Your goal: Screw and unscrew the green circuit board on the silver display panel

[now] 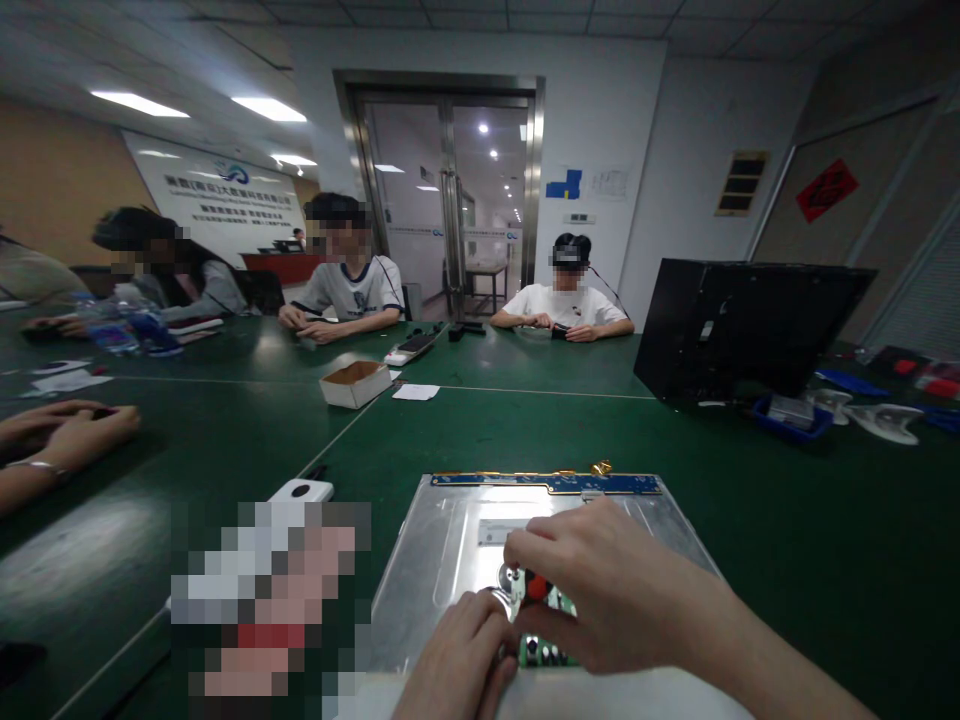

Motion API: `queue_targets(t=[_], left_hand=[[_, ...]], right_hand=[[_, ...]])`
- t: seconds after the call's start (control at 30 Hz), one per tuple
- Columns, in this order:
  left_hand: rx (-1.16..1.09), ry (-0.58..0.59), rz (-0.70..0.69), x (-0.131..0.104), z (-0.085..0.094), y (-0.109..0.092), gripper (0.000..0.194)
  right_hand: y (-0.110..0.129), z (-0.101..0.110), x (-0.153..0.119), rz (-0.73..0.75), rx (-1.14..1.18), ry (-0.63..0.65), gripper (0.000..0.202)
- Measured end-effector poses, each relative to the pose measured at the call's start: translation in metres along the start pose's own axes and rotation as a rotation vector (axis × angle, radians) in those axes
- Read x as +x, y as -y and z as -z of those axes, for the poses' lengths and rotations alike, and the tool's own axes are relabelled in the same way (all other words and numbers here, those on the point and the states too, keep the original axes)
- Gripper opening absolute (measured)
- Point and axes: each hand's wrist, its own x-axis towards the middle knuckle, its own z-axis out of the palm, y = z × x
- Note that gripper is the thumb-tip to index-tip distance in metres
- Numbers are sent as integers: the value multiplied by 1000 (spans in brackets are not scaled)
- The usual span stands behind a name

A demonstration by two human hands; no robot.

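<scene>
A silver metal panel (420,590), with a blue circuit strip (510,484) along its far edge, lies flat on the table in front of me. Over its near part, my right hand (600,590) curls its fingers round a small red and black part (537,585). Close beside it, my left hand (469,650) is closed against a shiny silver round piece (504,590); what its fingers hold is partly hidden. Beneath both hands a green circuit board (555,652) with small components shows between the fingers.
A white power strip (300,492) lies left of the panel, partly pixelated. Further off are a small open cardboard box (356,384), white paper (416,392) and a black monitor (750,330). A blue tray (791,415) sits by the monitor. Co-workers sit around the green table (525,425); one's hands (67,440) are at left.
</scene>
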Motion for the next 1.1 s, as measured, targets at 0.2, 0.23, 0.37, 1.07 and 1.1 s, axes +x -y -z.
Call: queue_targets(t=[0.2, 0.23, 0.37, 1.07, 1.1], left_hand=[[-24, 2, -3, 0, -3, 1, 11], [-25, 0, -1, 0, -3, 1, 12], [-34, 0, -10, -1, -4, 3, 12], [-16, -12, -29, -1, -9, 8, 12], [-20, -11, -26, -1, -9, 8, 12]], right_hand=[[0, 2, -2, 9, 21, 43, 9], [0, 2, -1, 6, 24, 47, 9], [0, 1, -1, -3, 35, 43, 12], [-1, 1, -2, -4, 53, 50, 17], [-1, 1, -2, -5, 52, 49, 18]])
